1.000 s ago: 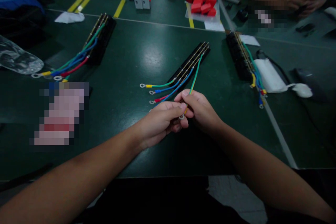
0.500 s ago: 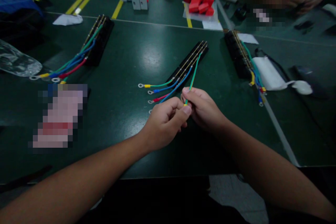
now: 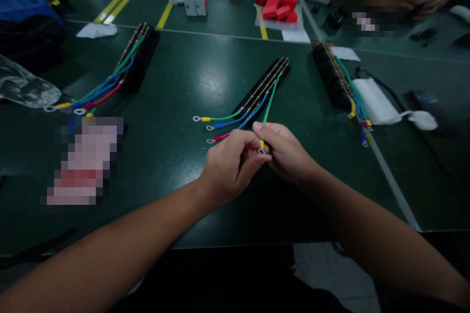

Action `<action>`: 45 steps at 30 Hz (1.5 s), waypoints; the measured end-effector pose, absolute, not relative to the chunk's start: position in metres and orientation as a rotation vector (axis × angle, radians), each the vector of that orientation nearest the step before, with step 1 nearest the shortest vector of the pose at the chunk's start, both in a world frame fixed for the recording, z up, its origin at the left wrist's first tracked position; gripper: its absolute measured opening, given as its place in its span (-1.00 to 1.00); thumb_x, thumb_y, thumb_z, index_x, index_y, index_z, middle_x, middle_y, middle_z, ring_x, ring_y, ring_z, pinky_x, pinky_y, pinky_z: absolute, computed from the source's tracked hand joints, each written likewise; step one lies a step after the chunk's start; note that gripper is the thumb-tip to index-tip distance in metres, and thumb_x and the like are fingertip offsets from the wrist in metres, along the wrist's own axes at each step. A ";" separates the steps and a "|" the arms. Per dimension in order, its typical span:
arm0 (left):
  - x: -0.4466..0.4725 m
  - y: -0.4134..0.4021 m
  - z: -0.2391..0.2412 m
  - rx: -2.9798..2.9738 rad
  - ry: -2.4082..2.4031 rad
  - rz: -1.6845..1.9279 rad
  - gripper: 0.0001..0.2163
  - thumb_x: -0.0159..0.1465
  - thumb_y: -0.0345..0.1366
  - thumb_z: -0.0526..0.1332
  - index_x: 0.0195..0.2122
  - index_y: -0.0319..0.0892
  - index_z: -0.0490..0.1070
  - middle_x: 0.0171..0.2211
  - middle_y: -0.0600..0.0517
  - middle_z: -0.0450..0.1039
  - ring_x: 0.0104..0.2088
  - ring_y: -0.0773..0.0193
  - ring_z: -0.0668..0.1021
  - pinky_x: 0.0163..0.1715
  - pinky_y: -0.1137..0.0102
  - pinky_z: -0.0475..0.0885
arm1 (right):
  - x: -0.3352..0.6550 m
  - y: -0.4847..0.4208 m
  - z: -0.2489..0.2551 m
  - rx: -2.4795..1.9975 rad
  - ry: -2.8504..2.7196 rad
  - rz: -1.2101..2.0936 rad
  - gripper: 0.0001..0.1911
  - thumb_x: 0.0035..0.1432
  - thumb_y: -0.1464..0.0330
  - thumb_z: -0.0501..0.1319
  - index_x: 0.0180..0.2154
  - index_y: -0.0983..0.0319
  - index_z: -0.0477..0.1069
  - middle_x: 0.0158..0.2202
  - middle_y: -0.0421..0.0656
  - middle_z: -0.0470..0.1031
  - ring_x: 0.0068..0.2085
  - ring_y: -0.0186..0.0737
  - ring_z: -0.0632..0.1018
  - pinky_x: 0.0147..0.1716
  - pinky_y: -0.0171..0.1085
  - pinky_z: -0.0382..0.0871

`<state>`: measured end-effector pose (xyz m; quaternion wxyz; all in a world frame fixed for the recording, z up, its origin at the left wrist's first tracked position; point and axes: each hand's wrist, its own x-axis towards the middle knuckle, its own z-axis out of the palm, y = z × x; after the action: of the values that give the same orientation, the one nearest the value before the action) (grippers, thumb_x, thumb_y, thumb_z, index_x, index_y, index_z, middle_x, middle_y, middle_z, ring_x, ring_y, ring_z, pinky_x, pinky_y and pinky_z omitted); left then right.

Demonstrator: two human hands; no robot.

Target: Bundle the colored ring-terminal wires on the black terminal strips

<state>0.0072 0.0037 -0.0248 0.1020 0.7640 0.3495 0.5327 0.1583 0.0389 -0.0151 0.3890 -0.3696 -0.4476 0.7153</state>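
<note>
A black terminal block point(image 3: 265, 82) with brass-coloured strips lies slanted on the table, with several coloured wires running from its near side. My right hand point(image 3: 284, 149) pinches a green wire point(image 3: 270, 100) close to its near end. On that end is a ring terminal point(image 3: 261, 150) with a yellow sleeve. My left hand point(image 3: 231, 166) is closed around this terminal, thumb below and index finger at its side; the ring shows between them. Beside my left hand lie a green wire with a yellow sleeve point(image 3: 206, 119), a blue-sleeved terminal point(image 3: 216, 127) and a red-sleeved one point(image 3: 220, 137). Another blue wire's end is hidden behind the left hand.
Similar wired black blocks lie at left point(image 3: 141, 63) and right point(image 3: 332, 78). A pixelated phone-shaped object point(image 3: 82, 161) and a clear plastic bottle point(image 3: 29, 85) are on the left. Red parts point(image 3: 277, 7) and grey parts point(image 3: 193, 4) stand farther back. Another person's hands point(image 3: 422, 2) are at upper right.
My left thumb and fingers have shifted on the wire end, and the ring of the terminal now shows between them. The left hand now covers the lowest blue wire's end.
</note>
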 end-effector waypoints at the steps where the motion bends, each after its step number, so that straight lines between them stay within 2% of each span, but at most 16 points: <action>1: 0.008 0.005 -0.025 2.286 1.018 1.590 -0.84 0.44 -0.17 0.24 -0.15 -0.16 0.36 -0.39 0.12 0.51 -0.44 0.40 0.52 -0.40 0.49 0.39 | 0.158 0.039 -0.016 -0.936 -1.146 1.819 -0.53 0.19 0.07 0.37 -0.55 0.23 0.33 -0.63 -0.29 0.24 -0.59 -0.43 0.21 -0.55 -0.32 0.03; 6: 0.009 0.012 -0.027 2.388 0.949 1.571 -0.81 0.49 -0.19 0.14 -0.21 -0.17 0.41 -0.36 0.04 0.55 -0.33 0.33 0.56 -0.28 0.44 0.44 | 0.159 0.039 -0.021 -0.875 -1.183 1.825 -0.58 0.28 0.12 0.30 -0.50 0.24 0.36 -0.57 -0.26 0.29 -0.55 -0.42 0.23 -0.53 -0.32 0.02; 12: 0.011 0.016 -0.030 2.268 1.028 1.583 -0.79 0.49 -0.17 0.14 -0.26 -0.15 0.38 -0.41 0.07 0.51 -0.37 0.33 0.57 -0.34 0.43 0.42 | 0.156 0.039 -0.023 -0.934 -1.234 1.761 -0.54 0.28 0.06 0.29 -0.50 0.23 0.30 -0.60 -0.31 0.18 -0.56 -0.42 0.14 -0.55 -0.32 -0.04; 17: 0.013 0.016 -0.031 2.164 1.108 1.564 -0.76 0.48 -0.18 0.15 -0.33 -0.13 0.35 -0.46 0.10 0.46 -0.43 0.34 0.53 -0.40 0.41 0.39 | 0.155 0.040 -0.023 -0.993 -1.283 1.695 -0.53 0.23 0.04 0.33 -0.50 0.24 0.31 -0.60 -0.29 0.21 -0.56 -0.42 0.16 -0.56 -0.32 -0.03; 25: 0.011 0.017 -0.030 2.273 1.035 1.584 -0.78 0.49 -0.14 0.13 -0.25 -0.13 0.39 -0.41 0.08 0.49 -0.37 0.34 0.57 -0.36 0.43 0.43 | 0.156 0.040 -0.022 -0.936 -1.152 1.828 -0.54 0.18 0.00 0.36 -0.46 0.22 0.35 -0.54 -0.27 0.25 -0.51 -0.37 0.23 -0.50 -0.30 0.07; 30: 0.011 0.018 -0.031 2.191 1.024 1.607 -0.80 0.48 -0.15 0.15 -0.26 -0.12 0.38 -0.42 0.10 0.48 -0.42 0.37 0.55 -0.40 0.43 0.41 | 0.157 0.041 -0.018 -0.963 -1.072 1.795 -0.56 0.14 0.09 0.40 -0.56 0.20 0.33 -0.59 -0.27 0.22 -0.54 -0.37 0.24 -0.53 -0.30 0.08; 37: 0.012 0.017 -0.030 2.098 1.052 1.568 -0.79 0.47 -0.16 0.17 -0.30 -0.13 0.37 -0.45 0.11 0.49 -0.44 0.36 0.54 -0.40 0.40 0.40 | 0.158 0.042 -0.023 -0.962 -1.234 1.783 -0.61 0.28 0.11 0.26 -0.46 0.24 0.34 -0.58 -0.28 0.24 -0.56 -0.41 0.20 -0.55 -0.32 0.03; 45: 0.013 0.017 -0.024 1.831 1.064 1.392 -0.77 0.46 -0.21 0.16 -0.36 -0.10 0.30 -0.54 0.13 0.51 -0.50 0.35 0.57 -0.41 0.39 0.42 | 0.158 0.043 -0.021 -1.054 -1.422 1.674 -0.62 0.24 0.17 0.25 -0.53 0.23 0.29 -0.62 -0.26 0.27 -0.57 -0.42 0.23 -0.56 -0.33 0.03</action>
<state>0.0134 0.0172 -0.0236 0.2987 0.6895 0.4007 0.5242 0.1580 0.0433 -0.0211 0.3454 -0.4059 -0.5478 0.6448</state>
